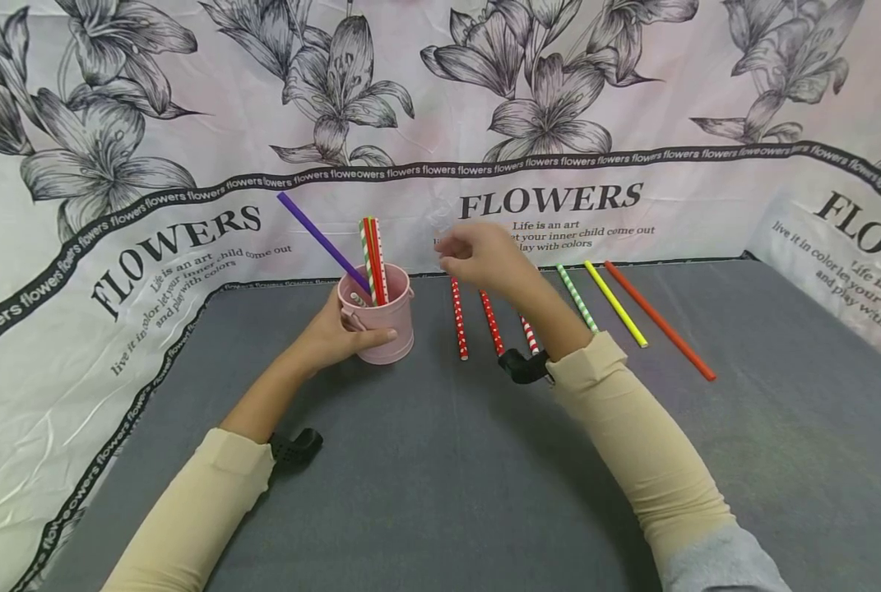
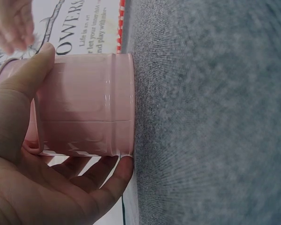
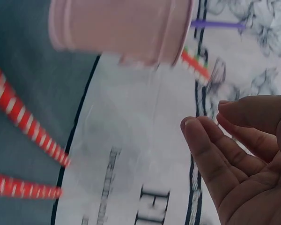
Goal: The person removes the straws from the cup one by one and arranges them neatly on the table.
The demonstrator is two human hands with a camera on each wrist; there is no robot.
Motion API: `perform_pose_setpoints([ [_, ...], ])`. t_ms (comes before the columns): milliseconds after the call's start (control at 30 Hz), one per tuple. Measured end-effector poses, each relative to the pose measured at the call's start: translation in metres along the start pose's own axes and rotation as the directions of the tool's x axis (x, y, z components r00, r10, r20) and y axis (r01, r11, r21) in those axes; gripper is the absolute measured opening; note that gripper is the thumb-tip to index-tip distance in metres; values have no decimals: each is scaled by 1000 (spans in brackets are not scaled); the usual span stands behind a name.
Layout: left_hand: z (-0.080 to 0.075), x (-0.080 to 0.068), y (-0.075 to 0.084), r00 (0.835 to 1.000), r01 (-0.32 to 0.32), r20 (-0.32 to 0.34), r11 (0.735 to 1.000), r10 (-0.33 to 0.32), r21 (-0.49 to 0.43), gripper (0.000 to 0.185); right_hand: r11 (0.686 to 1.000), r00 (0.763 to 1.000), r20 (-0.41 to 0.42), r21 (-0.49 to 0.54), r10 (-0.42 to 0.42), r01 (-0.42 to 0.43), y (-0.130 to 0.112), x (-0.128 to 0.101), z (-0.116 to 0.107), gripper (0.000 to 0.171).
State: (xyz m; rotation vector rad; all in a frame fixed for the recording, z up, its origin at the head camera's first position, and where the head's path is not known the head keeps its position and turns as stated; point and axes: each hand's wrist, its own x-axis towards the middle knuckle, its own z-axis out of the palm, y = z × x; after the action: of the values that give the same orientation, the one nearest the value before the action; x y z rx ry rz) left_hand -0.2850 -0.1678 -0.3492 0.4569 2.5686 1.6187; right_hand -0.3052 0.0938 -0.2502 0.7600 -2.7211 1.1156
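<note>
My left hand [image 1: 329, 329] grips a small pink bucket [image 1: 391, 339] standing on the grey table, with the thumb across its near side and the fingers round the other side. In the bucket stand a purple straw [image 1: 320, 234], leaning out to the left, and a bunch of patterned straws [image 1: 373, 255] in red, green and white. To the right of the bucket, my right hand [image 1: 484, 253] hovers in the air above the level of the rim. Its fingers [image 3: 203, 154] are loosely bent, the thumb is apart from them, and nothing lies between them.
Right of the bucket lie two red straws with white dots [image 1: 459, 321], a red-and-white striped straw [image 1: 529, 333], a green-and-white striped straw [image 1: 577, 298], a yellow straw [image 1: 616, 304] and an orange-red straw [image 1: 660, 321]. A flower-printed cloth [image 1: 425, 222] rises behind the table.
</note>
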Motion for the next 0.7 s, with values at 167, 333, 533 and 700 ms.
perform_pose_setpoints([
  [167, 1, 1, -1, 999, -36, 10, 999, 36, -27, 103, 998, 999, 3, 28, -53, 53, -21, 15, 24, 20],
  [333, 2, 0, -3, 1000, -20, 15, 1000, 20, -23, 103, 997, 996, 54, 38, -66, 64, -35, 30, 51, 21],
  [533, 2, -1, -3, 1000, 2, 14, 1000, -2, -17, 108, 997, 996, 84, -58, -39, 44, -40, 41, 74, 21],
  [700, -2, 0, -2, 999, -27, 21, 999, 28, -25, 109, 987, 996, 82, -153, -34, 46, -42, 46, 87, 17],
])
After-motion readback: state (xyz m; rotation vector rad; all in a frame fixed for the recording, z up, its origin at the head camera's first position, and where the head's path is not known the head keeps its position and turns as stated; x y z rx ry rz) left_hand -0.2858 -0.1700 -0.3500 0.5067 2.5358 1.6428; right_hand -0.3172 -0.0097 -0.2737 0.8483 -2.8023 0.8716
